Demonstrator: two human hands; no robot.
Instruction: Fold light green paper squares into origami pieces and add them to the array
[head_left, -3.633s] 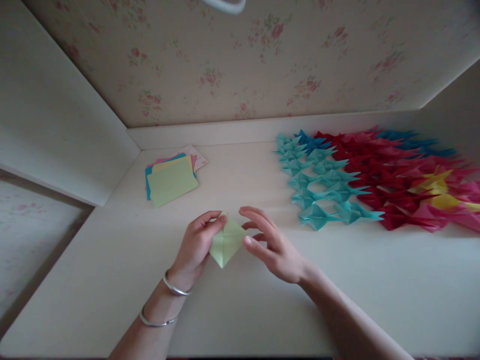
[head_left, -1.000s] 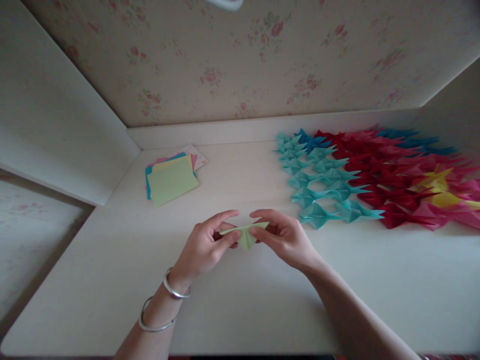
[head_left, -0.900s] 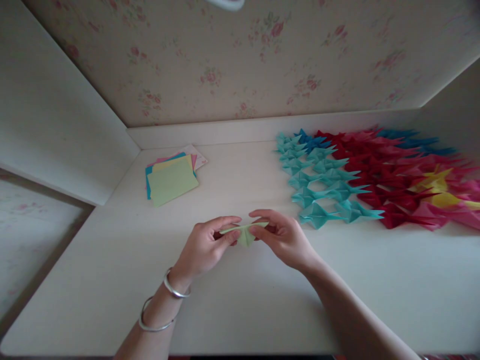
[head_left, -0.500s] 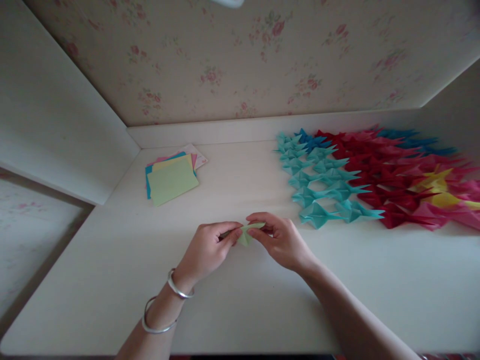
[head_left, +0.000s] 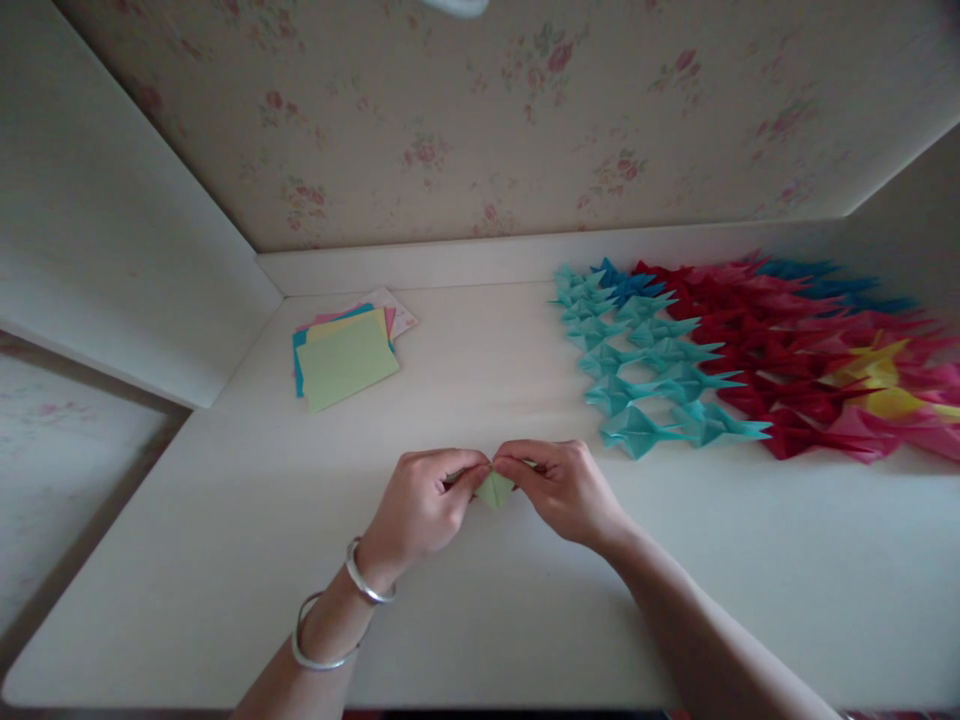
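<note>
Between my hands is a small folded piece of light green paper (head_left: 495,491), its pointed lower part showing below my fingertips. My left hand (head_left: 429,497) pinches it from the left with thumb and forefinger. From the right, my right hand (head_left: 561,487) pinches the same paper, and the two thumbs nearly meet at its top. Most of the paper's upper part is hidden by my fingers. Two silver bangles (head_left: 367,577) circle my left wrist and forearm.
A fanned stack of coloured paper sheets (head_left: 349,360), light green on top, lies at the back left. Rows of folded paper cranes (head_left: 636,430) in turquoise, red, pink, blue and yellow cover the right side of the white table (head_left: 187,560). A floral wall (head_left: 420,110) rises behind.
Both hands have drawn closer together at the fingertips. The green paper's upper edge, visible before, is now covered, and its lower point hangs slightly lower.
</note>
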